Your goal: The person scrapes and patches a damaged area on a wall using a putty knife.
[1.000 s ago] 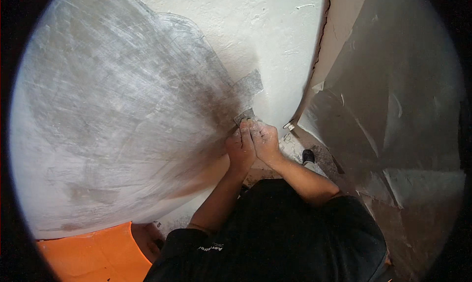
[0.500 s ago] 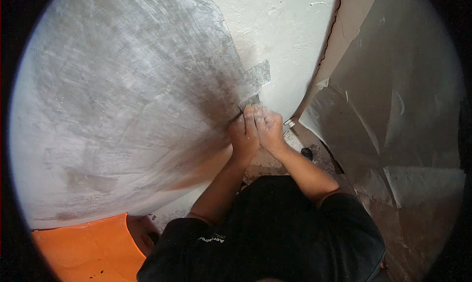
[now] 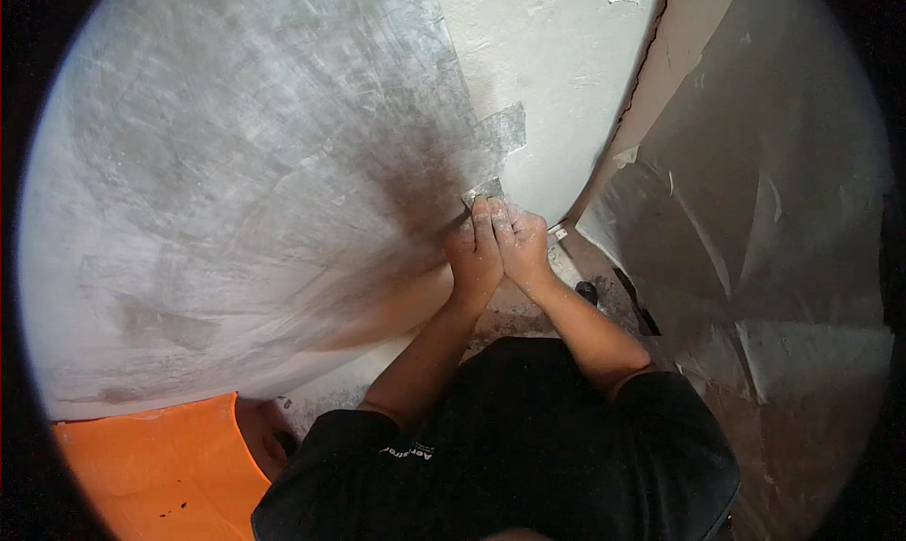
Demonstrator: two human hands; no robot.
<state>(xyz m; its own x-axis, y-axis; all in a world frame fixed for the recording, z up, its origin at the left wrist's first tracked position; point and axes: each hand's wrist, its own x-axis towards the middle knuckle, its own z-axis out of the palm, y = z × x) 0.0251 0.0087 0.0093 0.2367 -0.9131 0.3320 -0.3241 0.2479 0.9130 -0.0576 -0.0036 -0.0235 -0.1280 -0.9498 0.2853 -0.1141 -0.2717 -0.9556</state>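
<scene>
Wall (image 3: 559, 69) fills the upper and left view: white and pitted toward the right, a broad smeared grey layer (image 3: 245, 144) over the rest. The grey ends in a ragged right edge, with a squarish tab jutting onto the white. Creased grey sheeting (image 3: 731, 173) hangs along the right side. Black short-sleeved shirt (image 3: 500, 437) across the bottom centre. Orange sheet (image 3: 170, 465) at lower left, dark specks on it. Floor (image 3: 604, 275) shows in patches, pale and dirty.

Left hand (image 3: 474, 253) and right hand (image 3: 525, 246) side by side, touching, both dusted white. Grip of each: fingers closed, fingertips together on a scraper (image 3: 485, 190); its handle is hidden. Dark shoe (image 3: 587, 293) on the floor, right of the wrists.

Scraper: small grey blade above the fingertips, at the grey layer's right edge, just below the tab. Whether its edge touches, cannot tell.
</scene>
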